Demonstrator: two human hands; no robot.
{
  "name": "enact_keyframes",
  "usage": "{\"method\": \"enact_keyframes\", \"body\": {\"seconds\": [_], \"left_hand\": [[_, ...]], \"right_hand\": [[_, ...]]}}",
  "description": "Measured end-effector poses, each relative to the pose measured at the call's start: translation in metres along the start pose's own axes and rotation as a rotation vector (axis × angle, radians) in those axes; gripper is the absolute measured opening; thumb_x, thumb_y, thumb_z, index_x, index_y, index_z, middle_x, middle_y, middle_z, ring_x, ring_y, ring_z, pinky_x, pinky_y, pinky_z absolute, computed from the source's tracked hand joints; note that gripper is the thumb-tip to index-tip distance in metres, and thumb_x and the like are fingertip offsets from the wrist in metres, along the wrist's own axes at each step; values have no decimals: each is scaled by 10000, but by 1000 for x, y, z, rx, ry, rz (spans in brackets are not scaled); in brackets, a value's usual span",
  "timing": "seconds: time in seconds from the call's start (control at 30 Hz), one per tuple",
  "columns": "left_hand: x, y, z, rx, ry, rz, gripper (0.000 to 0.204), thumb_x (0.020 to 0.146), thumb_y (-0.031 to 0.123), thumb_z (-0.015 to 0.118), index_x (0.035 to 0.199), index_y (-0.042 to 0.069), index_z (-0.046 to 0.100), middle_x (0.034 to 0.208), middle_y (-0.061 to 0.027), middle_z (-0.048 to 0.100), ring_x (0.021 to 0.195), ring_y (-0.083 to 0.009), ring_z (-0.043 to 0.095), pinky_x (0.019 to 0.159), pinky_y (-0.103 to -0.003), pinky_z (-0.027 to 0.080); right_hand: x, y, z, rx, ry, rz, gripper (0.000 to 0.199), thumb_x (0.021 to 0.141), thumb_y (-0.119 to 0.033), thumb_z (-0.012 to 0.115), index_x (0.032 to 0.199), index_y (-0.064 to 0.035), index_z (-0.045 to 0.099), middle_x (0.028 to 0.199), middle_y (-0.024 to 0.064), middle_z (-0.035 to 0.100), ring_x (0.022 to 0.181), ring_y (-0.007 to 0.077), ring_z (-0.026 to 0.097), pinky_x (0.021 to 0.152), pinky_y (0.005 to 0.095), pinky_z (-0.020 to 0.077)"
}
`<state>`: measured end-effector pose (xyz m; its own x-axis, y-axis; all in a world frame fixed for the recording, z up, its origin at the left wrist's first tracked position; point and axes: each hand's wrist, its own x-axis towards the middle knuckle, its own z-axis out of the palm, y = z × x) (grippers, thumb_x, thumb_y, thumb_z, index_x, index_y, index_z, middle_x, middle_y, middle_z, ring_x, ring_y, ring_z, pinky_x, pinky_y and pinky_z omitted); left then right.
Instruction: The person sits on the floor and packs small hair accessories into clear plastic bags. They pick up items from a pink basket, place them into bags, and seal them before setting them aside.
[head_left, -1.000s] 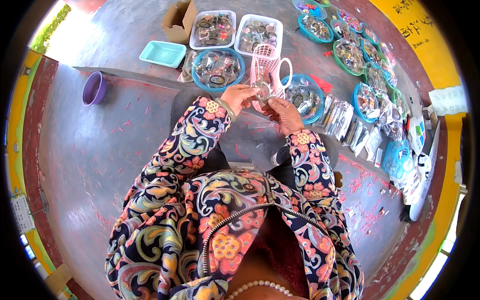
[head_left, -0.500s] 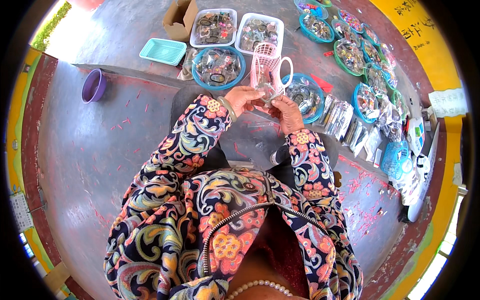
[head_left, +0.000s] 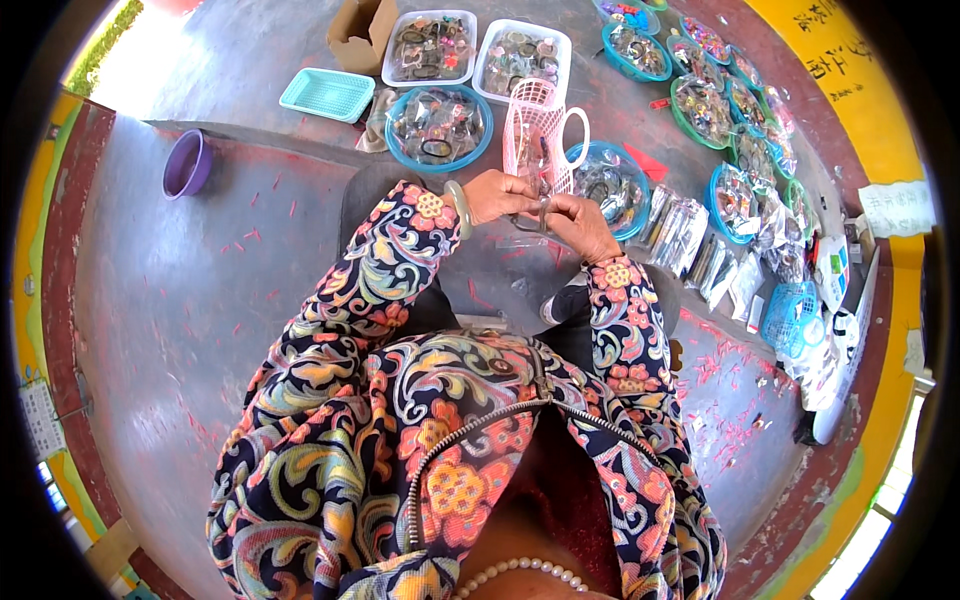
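My left hand [head_left: 495, 196] and my right hand [head_left: 583, 226] meet in front of me, fingers pinched together on a small clear plastic bag [head_left: 532, 219]. Something dark shows at the bag, but the fingers hide most of it. Just beyond the fingertips stands a pink mesh basket [head_left: 519, 108] with a looped handle, holding clear packets. To its left is a round blue basket [head_left: 480, 157] of packaged hair ties and trinkets. Another blue basket [head_left: 640, 203], also filled with packets, lies right of it, close to my right hand.
Two white tubs [head_left: 474, 72] of packets, a turquoise tray [head_left: 325, 92] and a cardboard box [head_left: 360, 38] stand at the back. A purple basin [head_left: 187, 166] is at left. Several filled baskets [head_left: 701, 112] line the right, near silvery plastic packets [head_left: 676, 237]. Red scraps litter the floor.
Both hands have drawn a little closer together and turned, with the bag lower between them. My left wrist has shifted slightly up. The baskets have stayed in place.
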<state>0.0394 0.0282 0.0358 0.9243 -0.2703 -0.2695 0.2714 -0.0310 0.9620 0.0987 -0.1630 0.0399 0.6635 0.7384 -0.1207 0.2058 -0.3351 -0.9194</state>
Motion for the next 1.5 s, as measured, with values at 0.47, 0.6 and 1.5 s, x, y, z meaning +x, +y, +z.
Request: {"method": "enact_keyframes", "body": {"seconds": [0.47, 0.6, 1.5], "left_hand": [[5, -19, -3, -278, -37, -48, 203, 768, 65, 567, 936, -42, 602, 882, -84, 628, 786, -120, 588, 733, -222, 446], [13, -32, -8, -184, -33, -36, 211, 740, 22, 569, 938, -47, 600, 896, -95, 626, 816, -129, 588, 768, -233, 441], [8, -22, 3, -94, 177, 10, 223, 770, 174, 618, 857, -30, 615, 738, -23, 585, 661, -66, 511, 606, -194, 415]], "right_hand": [[2, 5, 3, 189, 264, 11, 118, 784, -113, 565, 778, 3, 586, 648, -14, 538, 601, 42, 478, 540, 196, 413], [2, 5, 7, 257, 252, 12, 110, 796, -106, 561, 790, 1, 589, 663, -14, 543, 607, 41, 483, 544, 194, 423], [3, -1, 13, 403, 136, 22, 121, 787, -124, 597, 794, -5, 581, 693, -3, 562, 616, 62, 497, 580, 204, 407]]}}
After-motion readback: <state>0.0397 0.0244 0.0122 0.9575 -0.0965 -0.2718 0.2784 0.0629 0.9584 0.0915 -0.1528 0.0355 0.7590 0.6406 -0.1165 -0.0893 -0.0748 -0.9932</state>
